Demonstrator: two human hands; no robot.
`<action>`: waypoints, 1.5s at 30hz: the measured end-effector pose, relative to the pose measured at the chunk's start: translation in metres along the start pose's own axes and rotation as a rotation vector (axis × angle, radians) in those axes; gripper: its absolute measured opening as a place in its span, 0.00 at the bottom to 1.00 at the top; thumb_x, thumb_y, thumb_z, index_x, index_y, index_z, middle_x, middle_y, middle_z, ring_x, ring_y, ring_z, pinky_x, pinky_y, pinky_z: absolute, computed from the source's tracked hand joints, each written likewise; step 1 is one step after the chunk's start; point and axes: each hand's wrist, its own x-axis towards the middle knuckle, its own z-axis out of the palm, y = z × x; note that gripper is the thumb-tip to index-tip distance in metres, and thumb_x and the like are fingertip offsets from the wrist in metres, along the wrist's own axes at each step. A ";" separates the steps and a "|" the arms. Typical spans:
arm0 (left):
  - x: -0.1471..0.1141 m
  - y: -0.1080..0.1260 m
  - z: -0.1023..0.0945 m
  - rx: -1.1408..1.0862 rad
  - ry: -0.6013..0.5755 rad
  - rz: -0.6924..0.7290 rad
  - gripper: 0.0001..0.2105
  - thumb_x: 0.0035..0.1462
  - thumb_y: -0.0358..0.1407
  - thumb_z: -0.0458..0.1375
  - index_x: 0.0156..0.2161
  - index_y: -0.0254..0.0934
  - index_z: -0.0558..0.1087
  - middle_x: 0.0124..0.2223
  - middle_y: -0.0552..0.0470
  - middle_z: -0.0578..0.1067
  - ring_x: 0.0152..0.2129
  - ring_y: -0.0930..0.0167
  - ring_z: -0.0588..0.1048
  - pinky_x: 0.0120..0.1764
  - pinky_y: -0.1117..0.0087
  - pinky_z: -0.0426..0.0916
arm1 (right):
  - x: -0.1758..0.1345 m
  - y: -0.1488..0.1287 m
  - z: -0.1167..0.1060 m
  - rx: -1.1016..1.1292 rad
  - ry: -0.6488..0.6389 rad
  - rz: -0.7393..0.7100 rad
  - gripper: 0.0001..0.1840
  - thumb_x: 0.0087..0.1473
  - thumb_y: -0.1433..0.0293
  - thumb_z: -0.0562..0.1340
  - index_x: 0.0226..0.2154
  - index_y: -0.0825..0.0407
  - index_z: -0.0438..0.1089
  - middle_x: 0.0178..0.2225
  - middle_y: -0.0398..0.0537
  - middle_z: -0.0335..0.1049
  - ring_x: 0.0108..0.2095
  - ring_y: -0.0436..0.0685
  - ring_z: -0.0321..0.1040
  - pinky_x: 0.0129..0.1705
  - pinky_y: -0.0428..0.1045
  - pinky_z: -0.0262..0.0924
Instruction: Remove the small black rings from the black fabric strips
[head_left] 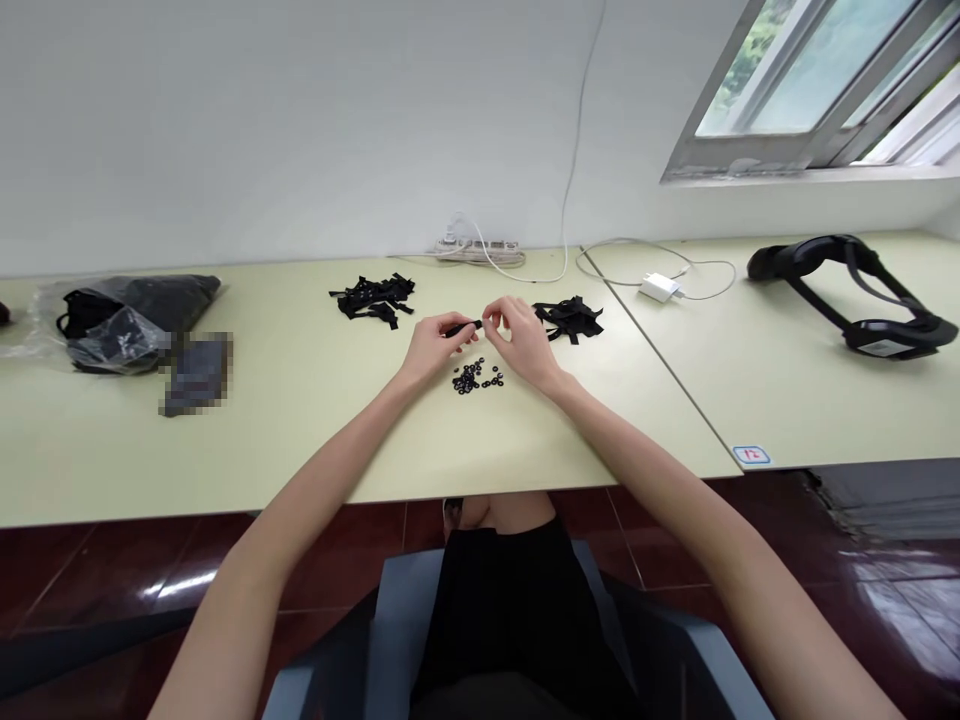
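My left hand (435, 345) is closed on a short black strip (461, 328), which looks like fabric strap and sticks out between thumb and fingers. At the strip's right end, my right hand (517, 335) has its thumb and forefinger pinched together. Whether something small also sits in that pinch is hidden. Just below both hands lies a loose scatter of small black rings (466, 378) on the table. One pile of black strips (373, 298) lies beyond my left hand, and another pile of black strips (574, 318) is beside my right hand.
A clear plastic bag (127, 320) with black material and a blurred dark item (196, 375) lie at the left. A power strip (480, 250) is against the wall. A white charger (660, 288) with cable and a black headset (855, 290) stand at right, past the table seam.
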 end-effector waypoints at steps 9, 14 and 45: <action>-0.005 0.005 -0.004 0.038 -0.059 0.019 0.15 0.66 0.49 0.66 0.42 0.37 0.84 0.40 0.45 0.86 0.38 0.63 0.82 0.41 0.64 0.76 | -0.003 -0.007 0.007 0.102 -0.113 0.191 0.13 0.76 0.54 0.60 0.44 0.45 0.64 0.39 0.46 0.76 0.38 0.58 0.70 0.44 0.53 0.62; -0.005 0.000 -0.004 -0.074 -0.032 -0.060 0.22 0.62 0.56 0.70 0.42 0.37 0.83 0.42 0.42 0.86 0.41 0.60 0.84 0.42 0.62 0.79 | -0.004 -0.006 0.003 0.026 -0.129 0.206 0.15 0.76 0.54 0.59 0.40 0.45 0.64 0.37 0.45 0.75 0.37 0.59 0.71 0.41 0.52 0.58; -0.004 0.015 -0.006 0.100 -0.027 0.046 0.19 0.62 0.54 0.64 0.38 0.39 0.82 0.38 0.45 0.84 0.35 0.63 0.81 0.37 0.66 0.75 | 0.015 -0.034 -0.005 -0.410 -0.329 0.109 0.11 0.80 0.69 0.58 0.41 0.50 0.72 0.44 0.63 0.86 0.43 0.66 0.81 0.38 0.52 0.54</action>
